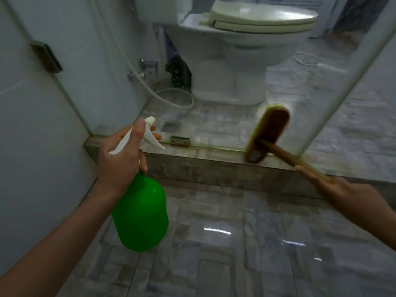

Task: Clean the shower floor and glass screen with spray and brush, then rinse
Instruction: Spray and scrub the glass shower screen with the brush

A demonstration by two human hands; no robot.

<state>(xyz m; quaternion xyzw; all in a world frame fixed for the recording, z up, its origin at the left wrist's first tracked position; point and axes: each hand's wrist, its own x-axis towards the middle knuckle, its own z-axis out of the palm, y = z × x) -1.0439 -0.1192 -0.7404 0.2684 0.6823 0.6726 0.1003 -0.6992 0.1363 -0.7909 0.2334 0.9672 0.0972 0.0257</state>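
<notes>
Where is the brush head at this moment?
In the head view, right of centre: the brush head sits low against the glass screen, just above the tiled kerb, its handle running down to the right hand.

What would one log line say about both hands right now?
left hand: grips green spray bottle, finger on trigger | right hand: holds wooden-handled scrub brush, head at lower glass screen, blurred
</notes>
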